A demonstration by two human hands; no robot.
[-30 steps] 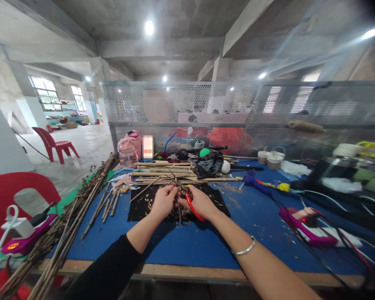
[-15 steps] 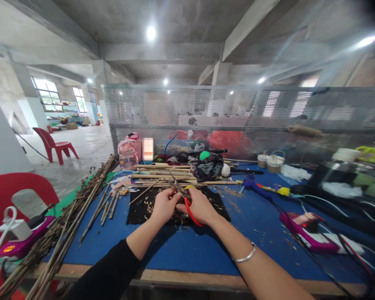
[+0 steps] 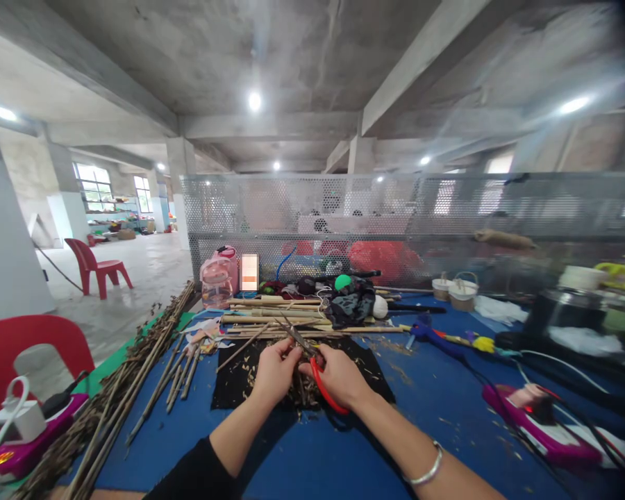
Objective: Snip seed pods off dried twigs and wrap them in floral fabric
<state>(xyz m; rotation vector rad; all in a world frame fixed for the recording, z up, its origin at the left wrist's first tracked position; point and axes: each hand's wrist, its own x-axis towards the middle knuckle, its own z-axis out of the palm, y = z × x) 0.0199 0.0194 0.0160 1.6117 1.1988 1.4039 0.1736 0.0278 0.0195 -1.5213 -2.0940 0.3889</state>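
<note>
My right hand (image 3: 336, 375) is closed around scissors with red handles (image 3: 323, 387). Their blades (image 3: 298, 336) point up and to the left, over the fingertips of my left hand (image 3: 275, 371). That hand is closed in a pinch; what it grips is too small and hidden to make out. Beneath both hands lies a black cloth (image 3: 229, 392), strewn with pale shavings and brown plant scraps (image 3: 303, 394). Just beyond the blades, bamboo sticks (image 3: 271, 321) lie across the blue table top (image 3: 187, 444).
Long dried stalks (image 3: 130, 375) line the table's left side, beside short cut sticks (image 3: 180, 382). Purple power strips (image 3: 544, 427) with cables sit at right, and another at far left. A perforated metal screen (image 3: 271, 208) stands behind yarn balls (image 3: 380, 307) and a pink jug (image 3: 217, 281).
The camera view has tipped upward, so the table sits lower in the picture. Both hands stay together over the black cloth, and the scissor blades now look closer together.
</note>
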